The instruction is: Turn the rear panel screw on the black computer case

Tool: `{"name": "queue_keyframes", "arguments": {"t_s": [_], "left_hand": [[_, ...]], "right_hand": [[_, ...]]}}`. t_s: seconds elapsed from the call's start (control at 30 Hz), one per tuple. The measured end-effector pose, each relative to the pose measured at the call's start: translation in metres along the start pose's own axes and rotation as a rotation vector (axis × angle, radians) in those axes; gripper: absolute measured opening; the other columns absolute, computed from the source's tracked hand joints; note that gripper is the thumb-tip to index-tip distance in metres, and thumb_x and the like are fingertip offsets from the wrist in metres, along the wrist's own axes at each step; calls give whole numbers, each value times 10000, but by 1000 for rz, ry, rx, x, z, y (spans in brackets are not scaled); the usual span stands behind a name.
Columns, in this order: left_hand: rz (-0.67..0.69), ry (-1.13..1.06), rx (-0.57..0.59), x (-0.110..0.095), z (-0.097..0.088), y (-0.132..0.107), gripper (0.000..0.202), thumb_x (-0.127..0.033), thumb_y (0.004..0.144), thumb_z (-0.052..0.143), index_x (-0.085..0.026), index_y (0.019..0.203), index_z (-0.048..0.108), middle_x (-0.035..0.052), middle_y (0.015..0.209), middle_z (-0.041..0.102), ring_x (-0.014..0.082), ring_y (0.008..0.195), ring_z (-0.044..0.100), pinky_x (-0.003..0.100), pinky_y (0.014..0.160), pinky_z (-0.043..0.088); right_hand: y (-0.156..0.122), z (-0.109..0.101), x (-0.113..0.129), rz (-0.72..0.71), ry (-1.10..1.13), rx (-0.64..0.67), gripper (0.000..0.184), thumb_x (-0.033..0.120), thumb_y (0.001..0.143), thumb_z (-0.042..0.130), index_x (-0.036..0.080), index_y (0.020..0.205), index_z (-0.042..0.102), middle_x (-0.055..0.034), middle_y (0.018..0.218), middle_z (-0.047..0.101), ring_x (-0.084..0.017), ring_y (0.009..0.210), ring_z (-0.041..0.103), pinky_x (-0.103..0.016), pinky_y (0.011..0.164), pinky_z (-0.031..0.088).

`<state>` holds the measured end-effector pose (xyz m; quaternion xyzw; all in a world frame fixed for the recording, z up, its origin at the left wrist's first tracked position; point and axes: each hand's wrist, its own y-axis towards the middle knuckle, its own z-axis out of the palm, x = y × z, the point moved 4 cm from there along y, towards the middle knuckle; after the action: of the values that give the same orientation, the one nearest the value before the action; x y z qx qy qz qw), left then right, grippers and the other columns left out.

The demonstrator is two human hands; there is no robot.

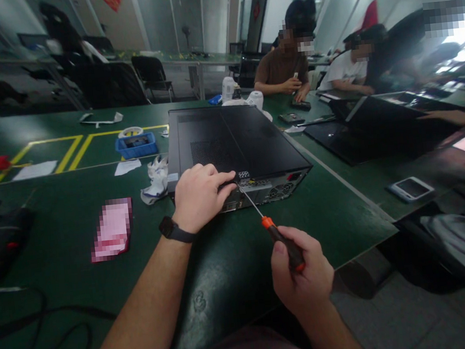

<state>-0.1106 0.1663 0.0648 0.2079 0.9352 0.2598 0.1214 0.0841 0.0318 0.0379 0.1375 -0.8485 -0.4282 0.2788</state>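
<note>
A black computer case (249, 134) lies flat on the green table, its rear panel with ports and a fan grille facing me. My left hand (201, 194) rests over the case's near edge, other fingers curled. Its thumb and forefinger come together at the top of the rear panel, and whatever sits between them is too small to make out. In my right hand (303, 266) is a screwdriver (268, 223) with a black and orange handle, gripped in closed fingers. The shaft slants up and left, its tip at the rear panel beside my left fingertips.
Left of the case are white gloves (157, 179), a blue bin (136, 145), a pink packet (113, 230) and a black power tool (2, 240). A phone (410, 188) lies at the right. Co-workers sit across the table, near a dark panel (336, 140).
</note>
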Motion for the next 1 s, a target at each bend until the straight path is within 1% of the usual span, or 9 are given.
{"name": "queue_keyframes", "arguments": {"t_s": [0.17, 0.27, 0.37, 0.47, 0.57, 0.63, 0.7, 0.83, 1.0], "left_hand": [[-1, 9, 2, 0, 1, 0, 303, -474, 997, 661, -312, 1206, 810, 51, 885, 697, 258, 895, 609, 380, 720, 395], [-6, 7, 13, 0, 1, 0, 305, -480, 998, 658, -317, 1209, 807, 53, 890, 701, 256, 897, 611, 377, 722, 396], [-7, 7, 10, 0, 0, 0, 310, -485, 1003, 649, -318, 1211, 806, 55, 893, 704, 255, 895, 610, 375, 722, 396], [-6, 5, 7, 0, 0, 0, 307, -484, 1002, 651, -320, 1211, 806, 55, 893, 703, 254, 891, 606, 373, 720, 391], [-6, 1, 4, 1, 1, 0, 308, -489, 1005, 646, -324, 1209, 805, 54, 893, 705, 253, 891, 604, 372, 723, 389], [-8, 1, 0, 1, 2, 0, 312, -492, 1004, 644, -322, 1208, 807, 54, 886, 702, 253, 887, 603, 373, 720, 388], [-8, 1, 1, 1, 2, 0, 312, -493, 1001, 649, -322, 1208, 808, 53, 879, 699, 253, 883, 603, 375, 717, 387], [-2, 4, -4, 1, 2, 0, 308, -484, 998, 658, -314, 1203, 811, 53, 878, 698, 255, 883, 606, 381, 719, 394], [2, 11, 9, 1, 2, 0, 322, -492, 1008, 635, -317, 1220, 803, 59, 905, 712, 257, 893, 606, 382, 726, 400]], "right_hand": [[-4, 2, -5, 101, 37, 28, 211, 258, 1005, 591, 207, 1205, 635, -32, 881, 785, -161, 665, 760, -257, 608, 599], [-1, 1, -1, 76, 49, 15, 229, 267, 971, 605, 211, 1192, 625, -50, 939, 776, -182, 726, 767, -283, 637, 612], [4, 0, 3, 45, 36, 3, 241, 232, 932, 625, 215, 1172, 616, -44, 950, 760, -182, 776, 768, -284, 684, 623], [4, -1, 2, 17, 3, -31, 235, 209, 934, 634, 214, 1169, 626, -49, 965, 775, -183, 797, 780, -280, 697, 628], [0, 0, -4, 55, -17, -19, 196, 222, 971, 628, 215, 1166, 647, -38, 912, 791, -172, 717, 775, -270, 652, 620], [-2, 1, -8, 87, 11, -1, 199, 243, 994, 607, 211, 1186, 651, -28, 861, 785, -162, 655, 759, -258, 602, 606], [-3, 1, -9, 80, 50, 3, 233, 258, 993, 597, 205, 1216, 642, -41, 885, 783, -170, 679, 765, -264, 598, 609], [1, 2, -3, 5, 70, 6, 296, 224, 921, 630, 195, 1216, 618, -72, 984, 764, -194, 811, 775, -300, 684, 639], [7, 0, 0, -28, 44, -16, 274, 190, 898, 643, 211, 1170, 620, -60, 969, 764, -199, 821, 776, -306, 692, 642]]}}
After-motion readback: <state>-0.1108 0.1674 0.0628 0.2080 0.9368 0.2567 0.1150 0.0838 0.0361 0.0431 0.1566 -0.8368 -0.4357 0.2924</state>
